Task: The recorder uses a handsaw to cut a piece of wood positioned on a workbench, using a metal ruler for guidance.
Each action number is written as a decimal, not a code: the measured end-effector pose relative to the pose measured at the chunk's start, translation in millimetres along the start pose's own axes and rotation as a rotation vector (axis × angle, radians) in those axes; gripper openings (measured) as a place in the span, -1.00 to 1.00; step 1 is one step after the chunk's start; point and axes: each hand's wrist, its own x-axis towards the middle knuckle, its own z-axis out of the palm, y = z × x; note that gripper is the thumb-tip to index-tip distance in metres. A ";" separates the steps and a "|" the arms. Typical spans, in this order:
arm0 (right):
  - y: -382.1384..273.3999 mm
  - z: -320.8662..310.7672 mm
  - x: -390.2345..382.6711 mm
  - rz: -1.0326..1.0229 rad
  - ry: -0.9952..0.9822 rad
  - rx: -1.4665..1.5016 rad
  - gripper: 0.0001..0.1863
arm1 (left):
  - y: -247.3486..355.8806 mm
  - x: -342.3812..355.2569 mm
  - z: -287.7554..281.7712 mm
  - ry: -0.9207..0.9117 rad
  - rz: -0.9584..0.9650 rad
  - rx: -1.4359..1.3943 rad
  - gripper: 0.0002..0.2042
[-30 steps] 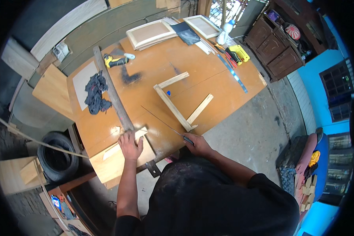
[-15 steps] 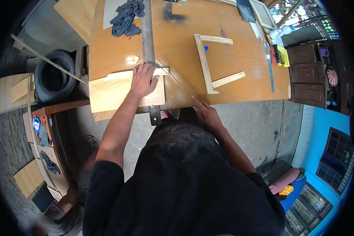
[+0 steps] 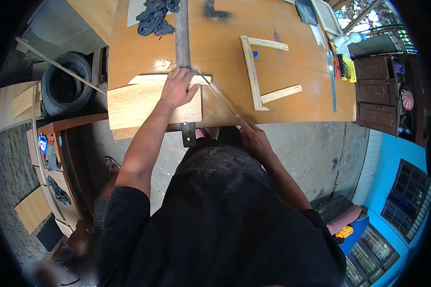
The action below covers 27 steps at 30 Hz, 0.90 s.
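- The right hand, at the desk's near edge, is curled around the handle of a saw; the handle is mostly hidden.
- The left hand lies flat, thumb apart from the fingers, pressing on a strip and a board.
- The strip runs along the board's far edge, on the near part of the desk; the thin blade crosses by its right end.
- Right of it rests a three-sided frame.
- Farther left, a dark cloth is bunched up.
- At the desk's far right stands a white bottle, contents unclear.
- Beyond, a brown cabinet has closed doors; its open shelf holds a purple thing and a red-and-white round one.
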 end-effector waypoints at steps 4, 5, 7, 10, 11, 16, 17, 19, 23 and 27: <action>0.3 -2.6 -0.8 -0.015 0.014 -0.012 -0.45 | 0.2 0.0 0.0 -0.020 -0.024 0.031 -0.58; 1.0 -2.7 -0.9 -0.041 0.029 -0.003 -0.45 | 0.8 0.1 0.3 -0.013 -0.013 0.056 -0.60; -3.2 -4.4 0.3 -0.002 -0.002 -0.014 -0.46 | 0.7 -0.8 0.6 -0.006 -0.008 0.083 -0.60; 0.4 -3.4 4.7 0.051 -0.051 -0.025 -0.47 | -0.6 -0.5 0.9 -0.019 -0.017 0.043 -0.62; 3.5 -1.9 8.1 0.063 -0.069 -0.026 -0.47 | -1.2 -0.9 0.5 -0.022 -0.015 0.040 -0.62; 18.4 12.9 40.9 -0.059 0.014 -0.078 -0.44 | 0.2 2.5 -1.2 -0.032 -0.024 0.006 -0.63; 21.8 15.8 44.7 -0.128 0.053 -0.093 -0.42 | 1.5 3.0 -1.5 -0.044 -0.044 0.015 -0.63; 25.0 18.5 50.5 -0.140 0.048 -0.108 -0.41 | -0.3 2.1 -0.5 -0.051 -0.069 0.030 -0.63; 18.0 14.9 46.9 -0.127 0.039 -0.130 -0.40 | -2.6 0.4 3.2 -0.033 -0.047 0.052 -0.63; 1.1 14.3 27.0 -0.084 0.062 -0.170 -0.39 | -3.9 3.1 2.4 -0.057 -0.019 0.071 -0.61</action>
